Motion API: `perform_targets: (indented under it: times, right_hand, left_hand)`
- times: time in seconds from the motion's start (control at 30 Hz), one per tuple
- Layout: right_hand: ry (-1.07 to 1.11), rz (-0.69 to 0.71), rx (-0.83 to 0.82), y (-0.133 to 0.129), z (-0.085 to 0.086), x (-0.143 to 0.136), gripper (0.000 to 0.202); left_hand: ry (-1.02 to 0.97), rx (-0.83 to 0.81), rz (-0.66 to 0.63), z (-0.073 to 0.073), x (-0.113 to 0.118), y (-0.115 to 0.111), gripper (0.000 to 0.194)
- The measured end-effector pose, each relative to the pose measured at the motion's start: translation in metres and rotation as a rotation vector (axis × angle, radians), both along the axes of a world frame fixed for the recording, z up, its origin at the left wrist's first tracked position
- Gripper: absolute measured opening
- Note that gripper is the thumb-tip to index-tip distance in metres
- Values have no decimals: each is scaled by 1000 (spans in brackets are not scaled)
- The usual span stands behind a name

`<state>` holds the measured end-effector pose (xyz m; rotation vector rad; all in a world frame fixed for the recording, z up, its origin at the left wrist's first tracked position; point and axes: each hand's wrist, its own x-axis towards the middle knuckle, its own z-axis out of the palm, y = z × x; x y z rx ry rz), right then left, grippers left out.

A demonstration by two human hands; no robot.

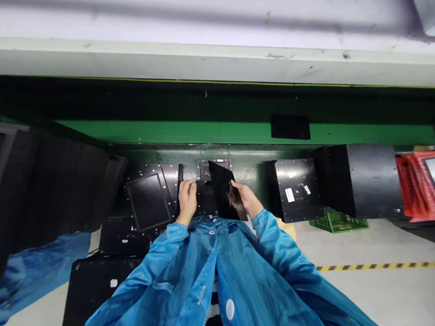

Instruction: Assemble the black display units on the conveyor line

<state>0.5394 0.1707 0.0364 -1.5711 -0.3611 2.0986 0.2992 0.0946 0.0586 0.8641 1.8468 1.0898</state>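
Observation:
My right hand (247,199) pinches the right edge of a thin, glossy black panel (223,188), which is tilted up and catches reflections. Behind and to the left of that panel is a flat black case (203,194) with small screws along its border, close against my body. My left hand (187,199) has its fingers curled at the case's left edge, and its thumb is mostly hidden. Beyond the case, a black frame with a rectangular recess (213,163) lies on the dark green surface. The panel hides part of both.
Screw-edged black cases (150,198) lie at left, near a stack of dark trays (52,181). More black cases (298,186) stand at right, beside red bubble wrap (421,182) and a green crate (338,222). Another person's blue sleeve (42,265) shows at lower left.

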Motion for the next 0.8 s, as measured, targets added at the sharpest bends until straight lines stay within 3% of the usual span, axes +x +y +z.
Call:
perform_targets:
  times: [0.07, 0.17, 0.23, 0.33, 0.4, 0.47, 0.57, 0.67, 0.8]
  right_hand:
    - [-23, 45, -42, 2, 3, 7, 19]
    - [-52, 68, -52, 7, 5, 10, 20]
    - [-62, 57, -2, 11, 3, 6, 20]
    - [-109, 32, 119, 16, -4, -6, 19]
    - [-134, 29, 197, 18, -11, -15, 20]
    - [-151, 52, 243, 21, -18, -23, 22]
    - [-310, 128, 285, 24, -25, -29, 18]
    - [-668, 329, 398, 23, -26, -25, 14]
    - [-1011, 501, 517, 21, -23, -13, 36]
  left_hand:
    - [-81, 69, -141, 4, -4, 14, 47]
    - [-484, -76, -234, 1, 12, 25, 66]
    - [-732, -182, -185, -6, 27, 22, 83]
    - [-904, -255, -71, -19, 38, 9, 97]
    - [-940, -308, -28, -27, 36, 2, 97]
    - [-950, -351, -26, -35, 32, 0, 85]
    - [-880, -353, -12, -47, 27, 3, 67]
    - [-673, -312, 1, -55, 27, 9, 62]
    - [44, -394, -199, -49, 26, 16, 50]
